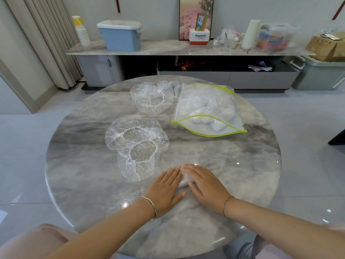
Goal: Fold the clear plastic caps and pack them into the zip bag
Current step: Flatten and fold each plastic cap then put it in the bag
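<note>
Left hand (165,187) and right hand (205,186) flat, fingers straight, pressing folded cap (183,182) before zip bag (211,107) — likely flattening air out; its mouth gapes toward hands for loading.

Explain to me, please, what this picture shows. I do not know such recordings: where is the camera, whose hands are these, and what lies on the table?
There is no machine here: a person works with bare hands. The single picture comes from a camera worn on the person's head, looking forward and down. The left hand and right hand lie flat, pressing a folded clear cap onto the round marble table; neither holds anything. Beyond them lie nearer loose caps and farther loose caps. On the right lies an open zip bag, already holding what look like folded caps.
</note>
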`<state>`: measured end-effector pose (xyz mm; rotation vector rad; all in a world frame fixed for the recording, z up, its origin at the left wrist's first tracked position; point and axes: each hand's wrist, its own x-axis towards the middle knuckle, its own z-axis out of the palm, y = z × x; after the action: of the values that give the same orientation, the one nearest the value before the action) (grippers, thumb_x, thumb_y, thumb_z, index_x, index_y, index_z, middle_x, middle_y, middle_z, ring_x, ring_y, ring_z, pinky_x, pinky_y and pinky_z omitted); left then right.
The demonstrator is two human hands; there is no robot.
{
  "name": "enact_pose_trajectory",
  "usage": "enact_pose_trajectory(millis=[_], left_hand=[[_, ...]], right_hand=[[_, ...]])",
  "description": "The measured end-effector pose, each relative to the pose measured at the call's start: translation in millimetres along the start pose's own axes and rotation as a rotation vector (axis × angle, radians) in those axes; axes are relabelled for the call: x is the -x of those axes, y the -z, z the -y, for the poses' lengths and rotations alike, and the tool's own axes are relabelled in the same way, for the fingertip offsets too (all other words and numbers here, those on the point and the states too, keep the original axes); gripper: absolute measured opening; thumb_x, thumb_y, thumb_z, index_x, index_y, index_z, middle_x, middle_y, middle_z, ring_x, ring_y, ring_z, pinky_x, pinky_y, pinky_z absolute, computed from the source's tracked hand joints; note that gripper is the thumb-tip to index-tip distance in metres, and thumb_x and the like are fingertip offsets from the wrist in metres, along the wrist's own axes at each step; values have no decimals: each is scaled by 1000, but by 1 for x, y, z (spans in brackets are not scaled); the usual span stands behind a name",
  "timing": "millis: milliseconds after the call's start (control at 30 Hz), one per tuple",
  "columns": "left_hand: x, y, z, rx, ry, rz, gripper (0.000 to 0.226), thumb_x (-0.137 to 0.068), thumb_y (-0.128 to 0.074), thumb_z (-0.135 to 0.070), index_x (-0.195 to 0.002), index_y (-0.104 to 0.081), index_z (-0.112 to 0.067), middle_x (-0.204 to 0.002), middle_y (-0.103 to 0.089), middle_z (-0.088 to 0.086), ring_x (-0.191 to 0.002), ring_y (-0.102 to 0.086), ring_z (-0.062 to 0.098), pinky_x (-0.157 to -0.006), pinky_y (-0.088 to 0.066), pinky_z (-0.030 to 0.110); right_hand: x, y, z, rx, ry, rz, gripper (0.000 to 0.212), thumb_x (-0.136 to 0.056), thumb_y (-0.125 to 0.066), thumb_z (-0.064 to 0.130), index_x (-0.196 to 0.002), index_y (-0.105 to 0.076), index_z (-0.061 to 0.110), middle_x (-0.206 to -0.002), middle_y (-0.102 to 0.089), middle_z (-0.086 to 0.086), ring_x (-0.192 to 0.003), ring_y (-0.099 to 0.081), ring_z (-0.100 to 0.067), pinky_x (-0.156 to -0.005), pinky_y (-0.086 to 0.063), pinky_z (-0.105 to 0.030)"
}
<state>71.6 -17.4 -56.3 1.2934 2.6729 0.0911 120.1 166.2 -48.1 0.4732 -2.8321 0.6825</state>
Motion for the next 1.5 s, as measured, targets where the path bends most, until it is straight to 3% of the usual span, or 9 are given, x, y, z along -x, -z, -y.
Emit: enact_pose_trajectory(millis=[133,300,500,667,867,1033,1167,1300,1500], left_hand=[[-1,-1,1,-20,17,-22,94,-71,25,-69,-147,15,-13,-154,20,0,-144,15,13,-110,19,23],[-14,8,5,-7,110,-27,58,-100,-20,-43,-150,-8,-15,-158,-9,-1,-145,-9,10,-113,8,21],[-24,42,14,339,255,-265,40,-97,-37,-47,-120,-58,-23,-111,-67,3,-110,-57,22,-89,-41,30],[-46,60,22,629,319,-477,34,-97,-45,-31,-129,-50,-19,-123,-59,-6,-110,-56,13,-88,-42,25],[-100,76,39,711,362,-514,55,-93,-54,-22,-142,-31,-15,-143,-40,2,-121,-49,21,-98,-41,34],[-155,80,50,1262,629,-466,67,-91,-57,-20,-147,-20,-15,-142,-39,5,-121,-50,26,-103,-40,38],[-186,80,68,1378,745,-512,45,-94,-52,-24,-135,-37,-12,-112,-56,6,-101,-61,30,-96,-47,43],[-193,78,79,1259,725,-471,10,-95,-50,-23,-89,-48,-17,-90,-63,10,-63,-60,21,-73,-55,39],[-198,82,90,1308,710,-475,4,-94,-53,-10,-91,-53,-6,-77,-57,3,-54,-59,13,-44,-51,22]], right_hand=[[10,-8,-2,-1,-41,53,50,-93,-34,33,-139,-44,16,-144,-44,3,-131,-39,-9,-111,-25,-20],[9,-12,-8,44,-32,71,50,-89,-39,38,-132,-52,16,-135,-53,3,-123,-47,-12,-107,-31,-24],[-25,8,-3,-414,-388,-178,7,-81,-70,15,-82,-64,18,-75,-58,7,-71,-52,-9,-68,-39,-24],[-60,25,-23,-692,-663,-418,32,-78,-68,4,-80,-47,27,-79,-60,-10,-65,-54,-25,-64,-44,-31],[-111,36,-64,-576,-850,-760,25,-74,-65,-1,-77,-48,17,-69,-47,7,-65,-47,-19,-56,-35,-23],[-147,5,-72,-638,-901,-999,24,-76,-64,-2,-84,-46,12,-77,-48,-2,-67,-45,-20,-63,-33,-24],[-180,-19,-79,-599,-781,-834,22,-81,-66,8,-93,-48,14,-94,-52,1,-78,-49,-12,-73,-39,-25],[-188,-31,-83,-200,-408,-502,29,-90,-45,20,-110,-63,9,-113,-61,-2,-106,-55,-16,-89,-35,-14],[-190,-12,-97,-26,-359,-488,29,-85,-37,17,-93,-64,8,-99,-64,-10,-92,-60,-32,-76,-49,-41]])
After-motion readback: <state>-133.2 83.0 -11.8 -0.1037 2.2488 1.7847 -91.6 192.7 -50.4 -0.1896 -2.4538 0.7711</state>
